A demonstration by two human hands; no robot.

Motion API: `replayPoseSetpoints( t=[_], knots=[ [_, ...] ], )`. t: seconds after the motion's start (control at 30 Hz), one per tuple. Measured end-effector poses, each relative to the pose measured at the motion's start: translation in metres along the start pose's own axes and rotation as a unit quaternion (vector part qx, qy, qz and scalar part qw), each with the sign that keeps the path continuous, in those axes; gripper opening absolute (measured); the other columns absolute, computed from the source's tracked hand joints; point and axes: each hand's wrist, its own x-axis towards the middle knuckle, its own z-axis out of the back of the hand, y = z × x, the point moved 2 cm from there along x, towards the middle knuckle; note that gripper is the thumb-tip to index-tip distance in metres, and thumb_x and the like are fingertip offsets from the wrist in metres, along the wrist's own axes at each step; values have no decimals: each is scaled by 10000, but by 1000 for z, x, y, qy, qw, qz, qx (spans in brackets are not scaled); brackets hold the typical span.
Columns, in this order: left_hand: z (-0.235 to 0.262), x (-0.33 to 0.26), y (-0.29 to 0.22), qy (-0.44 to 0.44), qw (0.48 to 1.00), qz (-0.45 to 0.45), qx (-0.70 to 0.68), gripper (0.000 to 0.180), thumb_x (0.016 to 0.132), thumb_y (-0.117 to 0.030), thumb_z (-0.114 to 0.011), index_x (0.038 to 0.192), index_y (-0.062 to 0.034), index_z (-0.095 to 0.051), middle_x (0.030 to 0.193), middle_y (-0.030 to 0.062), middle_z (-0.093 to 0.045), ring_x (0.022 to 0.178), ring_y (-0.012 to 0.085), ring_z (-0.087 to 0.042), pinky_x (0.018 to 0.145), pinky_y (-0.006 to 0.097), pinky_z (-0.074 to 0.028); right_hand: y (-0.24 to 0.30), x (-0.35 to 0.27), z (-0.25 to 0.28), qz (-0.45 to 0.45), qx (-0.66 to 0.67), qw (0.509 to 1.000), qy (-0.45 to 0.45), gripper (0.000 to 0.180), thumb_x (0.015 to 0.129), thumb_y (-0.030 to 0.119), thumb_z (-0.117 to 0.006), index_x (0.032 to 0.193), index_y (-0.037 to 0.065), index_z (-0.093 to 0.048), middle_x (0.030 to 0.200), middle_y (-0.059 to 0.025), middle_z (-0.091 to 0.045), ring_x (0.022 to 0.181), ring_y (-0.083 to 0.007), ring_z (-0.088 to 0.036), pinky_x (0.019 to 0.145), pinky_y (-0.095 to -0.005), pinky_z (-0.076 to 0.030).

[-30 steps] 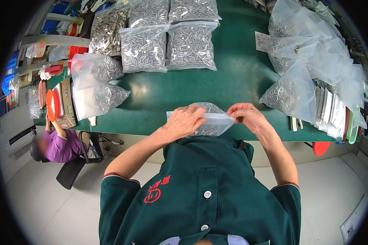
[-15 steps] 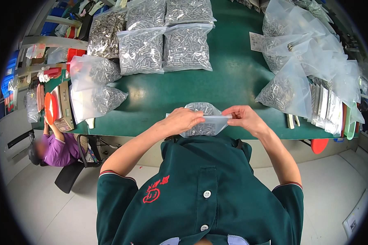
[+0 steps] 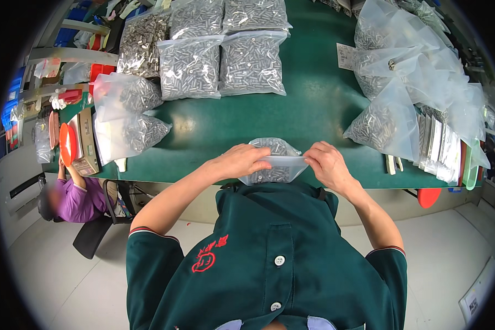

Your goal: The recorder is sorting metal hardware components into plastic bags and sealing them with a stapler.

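At the table's near edge, against my body, lies a transparent plastic zip bag (image 3: 275, 174) with small grey metal cylinders inside. Its flattened mouth runs sideways between my hands. My left hand (image 3: 241, 161) grips the left part of this strip, thumb and fingers closed over it. At the strip's right end, my right hand (image 3: 330, 165) pinches the corner between thumb and fingertips. Farther off, filled flat bags of metal pieces (image 3: 190, 69) lie in rows. An open-topped bag of pieces (image 3: 384, 121) leans at the right.
The green tabletop (image 3: 258, 118) stretches between the bag groups. Left are two more part-filled bags (image 3: 143, 133), a scale (image 3: 87, 157) and a red dish (image 3: 67, 144). A stack of white bags (image 3: 439, 146) stands right. A seated person (image 3: 85, 203) in purple is at left.
My right hand has shifted slightly right and turned, now pinching the very end of the bag's mouth. My left hand has moved a little left along the strip.
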Motion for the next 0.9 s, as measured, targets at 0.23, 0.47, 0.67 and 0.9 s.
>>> replayPoseSetpoints(
  t=[0.23,0.47,0.67,0.9],
  knots=[
    [21,-6,10,133,985,49,-95,302,855,-242,-616,1022,-40,-466,884,144,-561,852,310,-532,731,418,-402,-10,13,3,-115,126,981,92,130,794,77,-592,857,-27,-640,789,-149,-623,750,-303,-582,690,-389,-461],
    [29,-20,24,159,969,91,-168,372,854,-243,-611,1115,-49,-431,996,131,-554,907,268,-530,786,390,-413,-22,15,-5,-178,170,961,124,175,814,108,-590,908,-29,-645,724,-146,-613,647,-230,-560,627,-348,-451],
    [34,-38,35,109,967,122,-195,342,862,-233,-600,1092,-59,-416,958,116,-554,864,232,-521,771,369,-411,-29,16,-11,-201,196,950,137,180,818,112,-593,917,-31,-642,697,-121,-603,643,-195,-551,621,-334,-448],
    [21,-51,35,28,952,134,-272,297,861,-154,-586,1079,-53,-411,877,77,-556,812,180,-503,748,338,-408,-33,17,-13,-210,205,946,136,173,815,104,-597,907,-36,-639,698,-109,-599,653,-178,-549,628,-326,-450]
  ],
)
